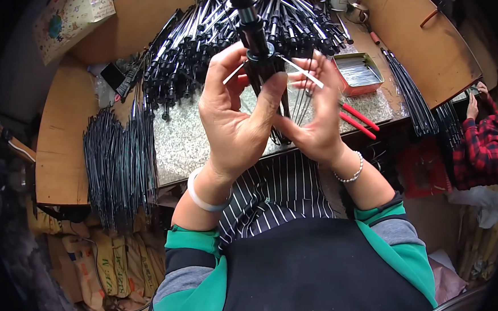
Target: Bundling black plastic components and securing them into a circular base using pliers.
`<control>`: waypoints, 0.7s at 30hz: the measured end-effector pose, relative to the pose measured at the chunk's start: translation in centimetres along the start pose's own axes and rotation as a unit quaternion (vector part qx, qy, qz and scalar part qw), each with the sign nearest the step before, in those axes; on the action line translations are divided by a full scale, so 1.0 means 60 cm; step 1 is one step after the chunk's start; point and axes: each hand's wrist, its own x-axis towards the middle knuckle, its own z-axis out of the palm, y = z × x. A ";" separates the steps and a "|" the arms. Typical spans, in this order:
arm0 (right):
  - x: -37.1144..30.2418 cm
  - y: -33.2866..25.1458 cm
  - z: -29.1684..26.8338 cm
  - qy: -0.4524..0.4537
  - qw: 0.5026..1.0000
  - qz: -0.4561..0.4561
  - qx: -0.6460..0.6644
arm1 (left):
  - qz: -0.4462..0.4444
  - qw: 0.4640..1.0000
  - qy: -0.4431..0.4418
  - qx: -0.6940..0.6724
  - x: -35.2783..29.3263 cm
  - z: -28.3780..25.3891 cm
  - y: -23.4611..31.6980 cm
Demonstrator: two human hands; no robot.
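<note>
The table [179, 140] before me has a speckled grey top and raised wooden boards about its sides. A great pile of black tubular frames [197, 53] covers its far edge. Thin black rods [118, 158] lie massed at its near left corner, their ends hanging over the near edge. A patterned box [75, 20] sits by the far left corner, and a narrower bundle of black rods [410, 91] lies toward the right edge.

I hold one black frame [260, 43] upright above the middle of the near edge. My left hand [232, 119] grasps it, thumb across its front. My right hand [322, 119] is just beside, fingers blurred, with thin dark rods [302, 104] between thumb and fingers; I cannot tell whether it grips them. Right of it, on the table, is a red-sided tin [363, 89] of thin pale pins [355, 72]. Nearer the near edge, beside my right hand, lie red-handled pliers [360, 116]. Smallest, pale strips [304, 72] slant out from my frame.
</note>
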 end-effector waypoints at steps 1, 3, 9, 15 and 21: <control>-0.004 0.005 -0.002 0.072 0.996 -0.048 -0.030 | -0.009 1.000 -0.008 -0.003 0.006 0.000 0.000; -0.006 -0.005 -0.022 0.047 0.973 -0.167 -0.154 | -0.010 1.000 -0.025 -0.009 0.014 -0.003 0.001; 0.033 -0.052 -0.040 -0.150 0.923 0.325 0.144 | -0.046 0.993 -0.074 -0.076 0.030 0.002 -0.004; 0.033 -0.020 -0.013 -0.076 0.993 0.035 -0.081 | -0.032 0.991 -0.103 -0.073 0.050 -0.004 -0.006; 0.017 -0.011 0.015 -0.028 0.954 0.146 0.262 | -0.039 0.986 -0.138 -0.084 0.056 -0.017 -0.005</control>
